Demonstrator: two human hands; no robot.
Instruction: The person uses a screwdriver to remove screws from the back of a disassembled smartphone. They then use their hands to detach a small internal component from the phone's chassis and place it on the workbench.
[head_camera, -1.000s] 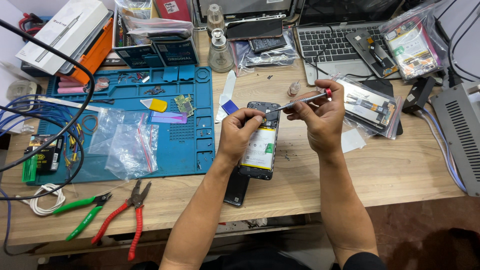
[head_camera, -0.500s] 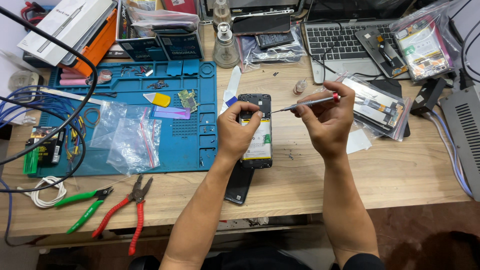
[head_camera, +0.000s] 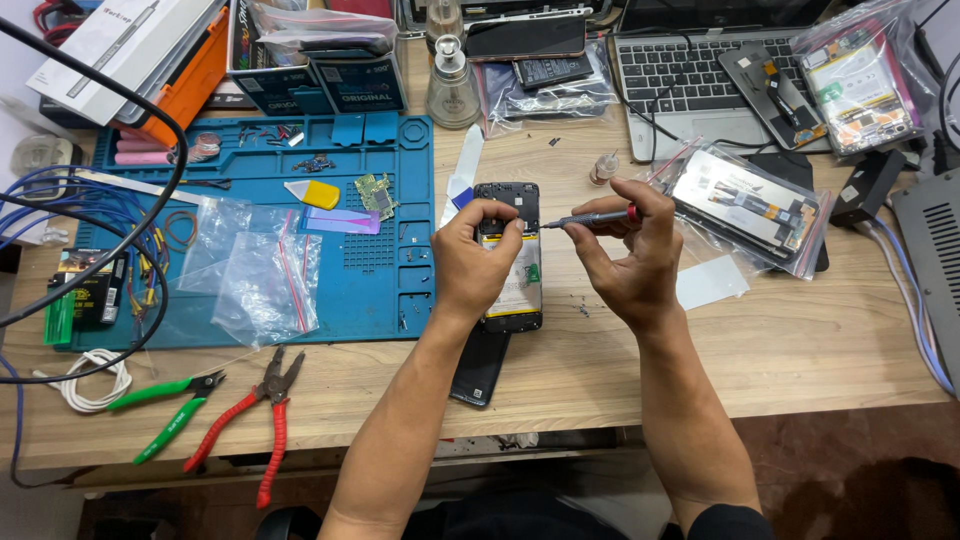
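Observation:
An opened black smartphone (head_camera: 512, 262) lies face down on the wooden table (head_camera: 800, 350), its back cover off and its battery showing. My left hand (head_camera: 475, 262) rests on the phone's upper left, fingertips pinched over the area near the camera end. My right hand (head_camera: 628, 258) holds a thin metal precision screwdriver (head_camera: 590, 219) with a red collar, its tip pointing left toward the phone's top right corner. A black phone back cover (head_camera: 482, 368) lies under my left forearm.
A blue repair mat (head_camera: 380, 280) with small parts, a circuit board (head_camera: 376, 194) and clear bags (head_camera: 262, 275) sits left. Red pliers (head_camera: 262, 420) and green cutters (head_camera: 170, 410) lie near the front edge. A laptop (head_camera: 690, 75), bagged phone screens (head_camera: 750, 205) and a liquid bottle (head_camera: 452, 85) stand behind.
The screwdriver has dropped from a raised tilt to near level, its tip now close to the phone's top edge. My left hand stays on the phone.

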